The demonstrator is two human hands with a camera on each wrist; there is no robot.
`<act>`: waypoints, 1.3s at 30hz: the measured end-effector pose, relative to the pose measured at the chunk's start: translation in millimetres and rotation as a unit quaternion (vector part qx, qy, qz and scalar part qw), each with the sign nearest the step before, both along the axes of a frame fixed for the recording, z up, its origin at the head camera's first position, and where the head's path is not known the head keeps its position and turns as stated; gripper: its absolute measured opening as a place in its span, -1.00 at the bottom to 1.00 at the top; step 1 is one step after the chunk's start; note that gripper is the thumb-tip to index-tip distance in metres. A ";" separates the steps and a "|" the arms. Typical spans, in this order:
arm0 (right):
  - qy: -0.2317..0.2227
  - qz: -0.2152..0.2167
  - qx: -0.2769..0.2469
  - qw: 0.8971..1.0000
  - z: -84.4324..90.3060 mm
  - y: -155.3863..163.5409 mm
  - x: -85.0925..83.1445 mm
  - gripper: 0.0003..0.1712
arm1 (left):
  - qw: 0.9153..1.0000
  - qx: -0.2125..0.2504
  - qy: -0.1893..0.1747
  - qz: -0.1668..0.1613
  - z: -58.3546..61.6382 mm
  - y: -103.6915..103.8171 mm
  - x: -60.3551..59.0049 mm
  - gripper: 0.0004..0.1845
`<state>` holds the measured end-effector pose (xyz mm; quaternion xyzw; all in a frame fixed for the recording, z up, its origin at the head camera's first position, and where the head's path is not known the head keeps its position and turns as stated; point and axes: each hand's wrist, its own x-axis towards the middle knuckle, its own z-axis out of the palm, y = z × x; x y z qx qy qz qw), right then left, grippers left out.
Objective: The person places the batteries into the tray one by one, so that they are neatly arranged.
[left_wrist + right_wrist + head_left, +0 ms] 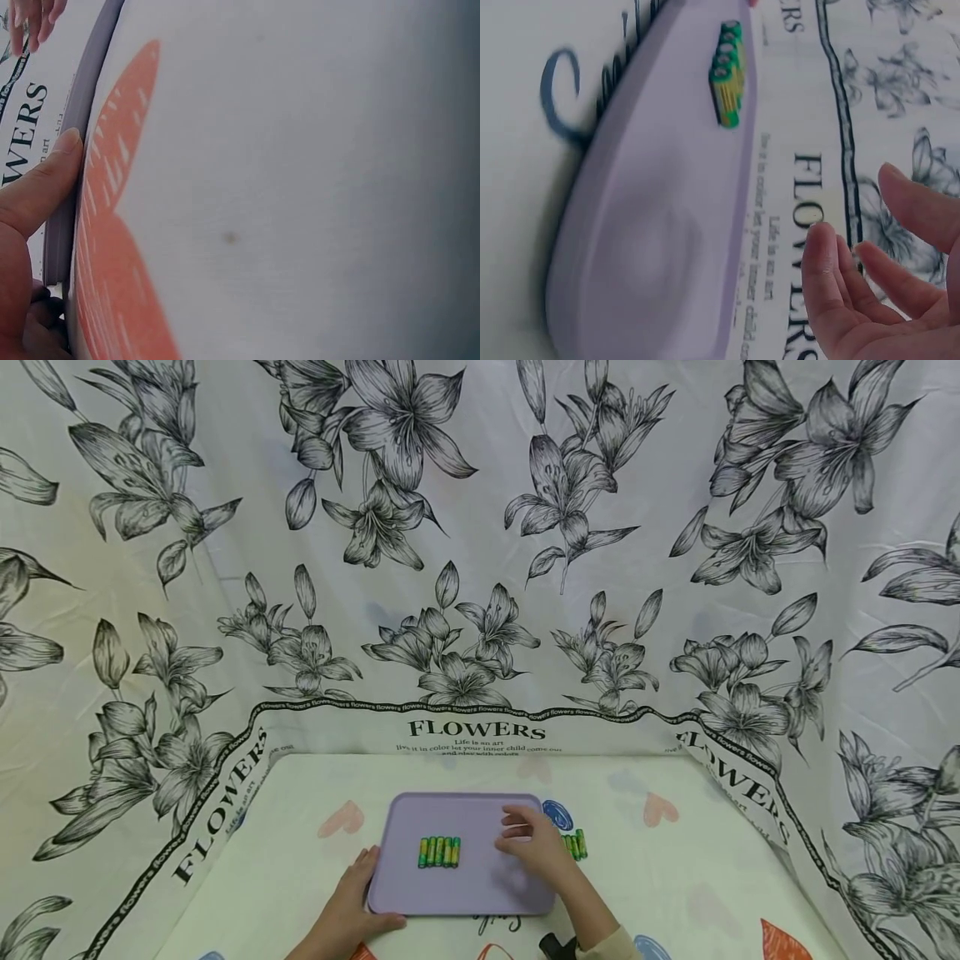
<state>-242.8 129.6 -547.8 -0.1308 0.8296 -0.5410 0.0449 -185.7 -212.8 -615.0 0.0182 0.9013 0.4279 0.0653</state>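
My left grip (352, 902) steadies the tray (405, 893); right grip (532, 846) released, empty; five batteries (438, 852) placed, several spare batteries (576, 845) on the desk

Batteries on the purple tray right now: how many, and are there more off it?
5, side by side in a row on the purple tray, left of centre: batteries. A further cluster lies off the tray, partly hidden behind the right hand.
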 end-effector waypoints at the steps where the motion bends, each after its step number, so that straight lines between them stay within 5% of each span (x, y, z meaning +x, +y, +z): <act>1: 0.001 -0.006 -0.005 1.000 1.0 5.5 0.1 -0.30 | 1.000 0.000 0.001 -0.001 0.1 -0.1 0.2 0.46; 12: -0.005 -0.106 -0.014 0.994 9.0 59.3 0.8 -0.37 | 1.000 -0.015 0.000 0.002 4.8 -0.3 2.0 0.45; 20: -0.009 -0.139 0.028 0.990 -7.0 104.9 -1.5 -0.26 | 1.000 -0.017 -0.008 0.002 3.3 0.4 2.2 0.47; 30: -0.063 -0.103 0.086 0.989 -23.2 134.5 -1.8 -0.02 | 1.000 -0.014 0.009 -0.009 4.9 -0.1 4.1 0.44; 39: -0.054 -0.095 0.147 0.983 -36.8 127.1 -7.6 -0.09 | 1.000 -0.012 0.007 -0.010 6.5 0.4 5.0 0.44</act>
